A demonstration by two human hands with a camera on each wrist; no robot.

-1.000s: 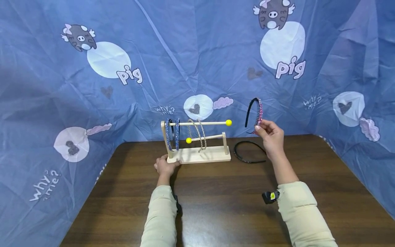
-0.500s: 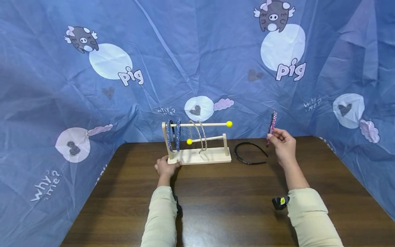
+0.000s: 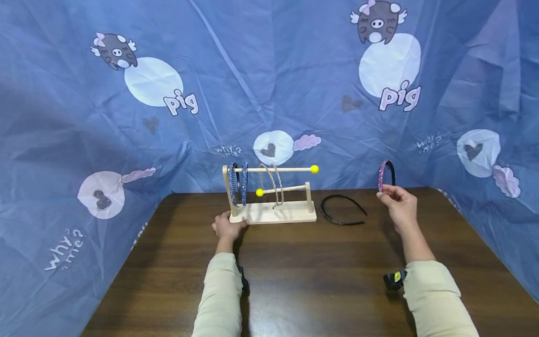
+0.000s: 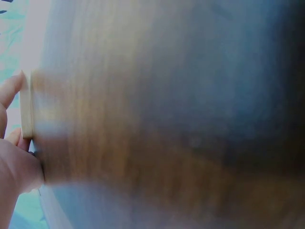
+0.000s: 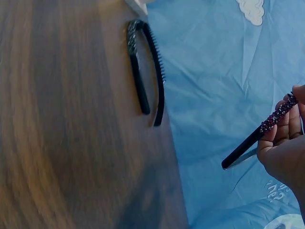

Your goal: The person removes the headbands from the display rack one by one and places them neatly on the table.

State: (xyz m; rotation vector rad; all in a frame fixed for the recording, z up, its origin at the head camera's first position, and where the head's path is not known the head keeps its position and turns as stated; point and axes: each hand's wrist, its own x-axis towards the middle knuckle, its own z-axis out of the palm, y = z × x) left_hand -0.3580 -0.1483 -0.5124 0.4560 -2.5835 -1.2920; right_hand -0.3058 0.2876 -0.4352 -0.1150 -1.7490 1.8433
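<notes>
"So, what's the layout?"

"A blue cloth [image 3: 236, 61] hangs behind a brown table [image 3: 316, 271], and a wooden rack [image 3: 296, 214] stands towards the table's far side. The left hand [image 3: 227, 228] grips the left end of its base."

"And the right hand [image 3: 401, 208]?"

"Raised, well to the right of the rack, pinching the pink headband [image 3: 381, 176] between thumb and fingers."

"How far along does it look?"

"Partway, I'd judge. Two blue headbands [image 3: 244, 185] already hang on the upper rod [image 3: 296, 169] by the left post; two braided bands [image 3: 280, 182] hang farther along. The pink one is off the rack, and the black headband [image 5: 132, 45] lies on the table beside it, so those two seem left over."

"Smallest bits?"

"Yellow knobs [image 3: 314, 169], one capping each rod's free end."
</notes>
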